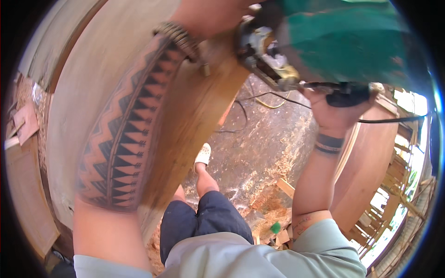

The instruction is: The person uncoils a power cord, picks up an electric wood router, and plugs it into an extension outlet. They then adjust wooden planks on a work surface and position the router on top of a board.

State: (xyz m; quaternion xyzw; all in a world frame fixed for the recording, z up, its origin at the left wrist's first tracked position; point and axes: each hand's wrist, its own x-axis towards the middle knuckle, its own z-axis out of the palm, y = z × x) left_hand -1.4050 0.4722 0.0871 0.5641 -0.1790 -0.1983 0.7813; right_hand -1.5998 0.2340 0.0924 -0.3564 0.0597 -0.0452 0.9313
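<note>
A green corded power tool, by its look an electric planer [343, 41], is held up at the top right, tilted and blurred by motion. Its metal underside faces partly toward me. My right hand [340, 109] is wrapped round its black handle from below. At the upper edge, my left hand [215, 18] reaches to the planer's front end and appears to grip it; those fingertips are partly cut off. A large wooden board [199, 120] with a pale face and a brown edge stands beneath my left forearm. A braided bracelet [178, 37] circles that wrist.
A black power cord [389, 120] runs from the right and loops over the floor [264, 139], which is strewn with shavings. Offcuts and a small green object [275, 227] lie near my legs. Another curved board [371, 157] stands right, beside wooden slats [394, 185]. Panels [30, 185] lean left.
</note>
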